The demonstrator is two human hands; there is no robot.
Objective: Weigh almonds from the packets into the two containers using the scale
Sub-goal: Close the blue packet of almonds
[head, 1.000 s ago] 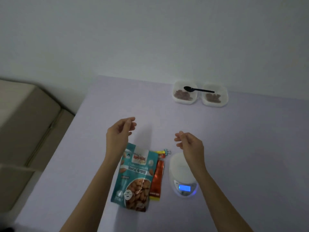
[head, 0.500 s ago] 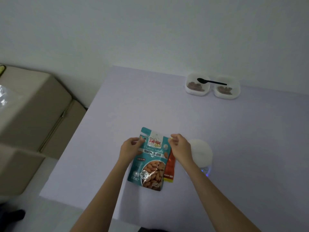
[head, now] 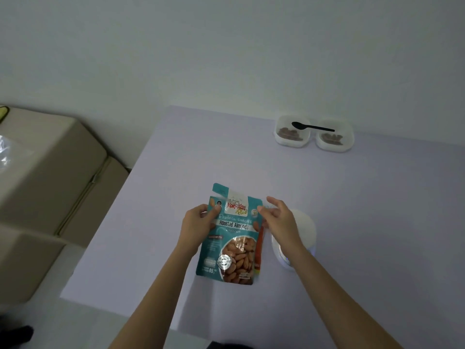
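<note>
Containers [head: 289, 143] beyond scale [head: 305, 222] already hold almonds [head: 288, 132] (spoon [head: 314, 127] across both); left hand [head: 195, 225] grips packet [head: 231, 245], right hand [head: 281, 220] loose-fingered beside it.

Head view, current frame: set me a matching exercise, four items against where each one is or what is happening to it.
Items:
1. teal almond packet
2. black spoon
3. scale
4. orange packet

Places or states:
A. partly hidden behind the right hand
B. lying across the two containers
C. seen only as a strip along another packet's right edge
D. gripped by the left hand

Pairs: 1-D, 2-B, 3-A, 4-C
</note>
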